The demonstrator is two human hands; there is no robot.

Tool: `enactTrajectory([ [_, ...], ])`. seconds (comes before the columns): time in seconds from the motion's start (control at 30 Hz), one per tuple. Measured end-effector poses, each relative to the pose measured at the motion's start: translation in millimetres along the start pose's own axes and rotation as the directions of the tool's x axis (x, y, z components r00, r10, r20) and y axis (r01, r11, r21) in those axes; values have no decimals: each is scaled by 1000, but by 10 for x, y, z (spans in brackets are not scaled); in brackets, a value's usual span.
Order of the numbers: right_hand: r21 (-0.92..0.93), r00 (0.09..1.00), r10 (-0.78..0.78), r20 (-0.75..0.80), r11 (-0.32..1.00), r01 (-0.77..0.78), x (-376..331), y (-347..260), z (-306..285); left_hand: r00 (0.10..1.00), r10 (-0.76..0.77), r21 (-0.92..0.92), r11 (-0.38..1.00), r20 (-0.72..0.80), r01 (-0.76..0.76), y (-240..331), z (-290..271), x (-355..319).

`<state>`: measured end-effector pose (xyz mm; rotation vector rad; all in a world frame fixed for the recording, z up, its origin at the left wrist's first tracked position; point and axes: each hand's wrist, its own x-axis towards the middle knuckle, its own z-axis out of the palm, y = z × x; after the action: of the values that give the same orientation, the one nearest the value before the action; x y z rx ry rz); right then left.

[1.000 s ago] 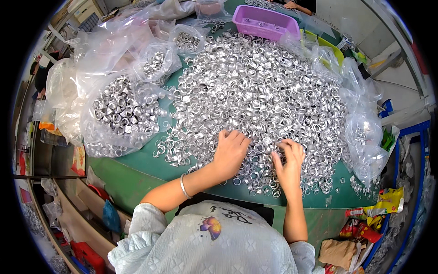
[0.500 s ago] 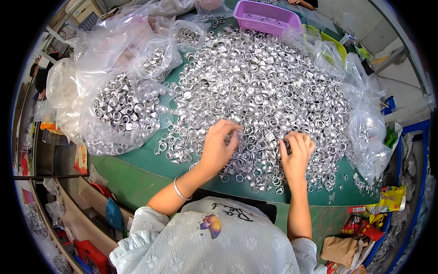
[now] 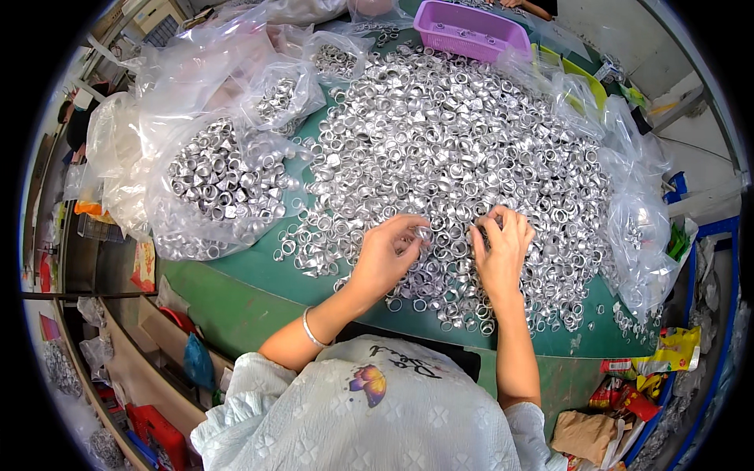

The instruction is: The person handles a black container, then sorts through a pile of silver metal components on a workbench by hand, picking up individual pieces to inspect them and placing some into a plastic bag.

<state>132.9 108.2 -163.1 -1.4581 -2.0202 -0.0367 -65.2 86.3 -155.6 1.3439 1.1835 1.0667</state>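
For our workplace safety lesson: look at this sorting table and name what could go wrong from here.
1. Loose silver metal rings lie right up to the near edge of the green table; a sweep of the left hand or right hand could push some off.
2. The clear plastic bag of rings bulges near the table's left edge and might slide or spill.

A small workshop sorting bench

Silver metal rings (image 3: 471,157) heaped on a green counter (image 3: 251,275), more packed in clear plastic bags (image 3: 212,188).
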Motion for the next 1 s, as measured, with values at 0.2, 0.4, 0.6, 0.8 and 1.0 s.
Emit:
enactTrajectory([
  [0.2, -1, 999, -15, 32, 1000, 15, 7, 8, -58, 996, -72, -40, 996, 47, 74, -8, -35, -17],
  [0.4, 38, 999, 22, 48, 999, -24, -23, 3, -72, 992, -127, -63, 990, 12, 127, -54, -48, -32],
  [0.6, 750, 914, 400, 70, 583, -313, -78, 60, -127, 964, 212, 144, 971, -162, -190, -133, -101, 39],
  [0.8, 850, 767, 374, 521, -304, -430, -153, -96, -337, 959, 199, 428, 899, -199, -98, -158, -184, 16],
  [1.0, 376, 979, 69, 191, 916, -138, -122, -387, -134, 915, 316, 457, 872, -251, -176, -130, -171, 39],
])
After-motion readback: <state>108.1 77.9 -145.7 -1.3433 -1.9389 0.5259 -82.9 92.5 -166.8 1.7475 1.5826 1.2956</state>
